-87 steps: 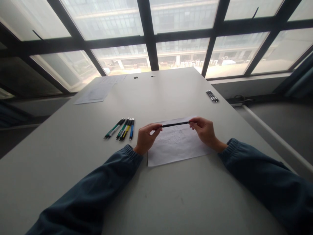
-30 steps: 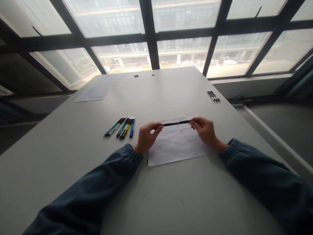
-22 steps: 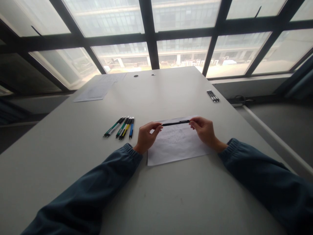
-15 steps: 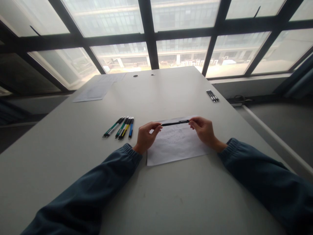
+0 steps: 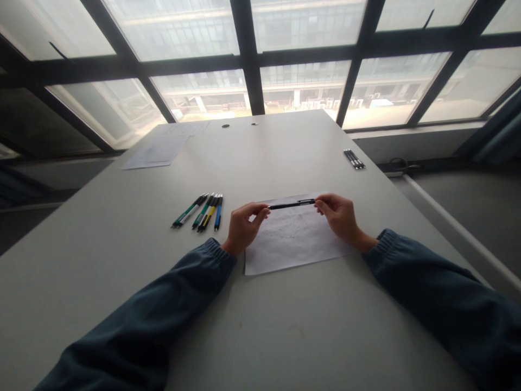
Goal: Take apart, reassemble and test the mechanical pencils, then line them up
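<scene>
A black pen [image 5: 291, 205] is held level between my two hands, above a sheet of white paper [image 5: 297, 250] that carries faint marks. My left hand [image 5: 246, 224] pinches the pen's left end between thumb and fingers. At the clip end, my right hand [image 5: 337, 217] is closed on the pen in a similar pinch. Left of my left hand lie several pens with green, white, yellow and blue barrels [image 5: 201, 212], side by side on the white table [image 5: 122, 260].
Toward the table's right edge lies a small row of dark pens [image 5: 354, 159]. More paper sheets [image 5: 157, 149] rest at the far left. Two small round fittings, one a dark disc [image 5: 225, 126], sit near the far edge. Black-framed windows [image 5: 252, 60] rise behind the table.
</scene>
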Demonstrator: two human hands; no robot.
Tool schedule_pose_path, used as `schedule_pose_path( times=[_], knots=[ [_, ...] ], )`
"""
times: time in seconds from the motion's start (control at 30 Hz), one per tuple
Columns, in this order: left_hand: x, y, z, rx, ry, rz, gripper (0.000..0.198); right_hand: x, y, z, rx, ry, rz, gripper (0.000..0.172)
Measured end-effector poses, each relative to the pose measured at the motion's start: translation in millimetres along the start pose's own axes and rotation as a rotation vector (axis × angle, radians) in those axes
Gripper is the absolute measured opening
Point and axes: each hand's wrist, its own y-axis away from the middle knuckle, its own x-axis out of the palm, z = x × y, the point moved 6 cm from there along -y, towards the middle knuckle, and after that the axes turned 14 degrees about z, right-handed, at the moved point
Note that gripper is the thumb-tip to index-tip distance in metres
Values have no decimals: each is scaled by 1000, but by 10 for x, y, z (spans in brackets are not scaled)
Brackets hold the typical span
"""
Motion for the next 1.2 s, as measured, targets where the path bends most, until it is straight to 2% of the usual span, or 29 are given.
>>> schedule_pose_path(
  times=[1.2],
  knots=[
    [13,3,6,1,31,21,24,-8,8,4,-27,47,6,25]
  ],
)
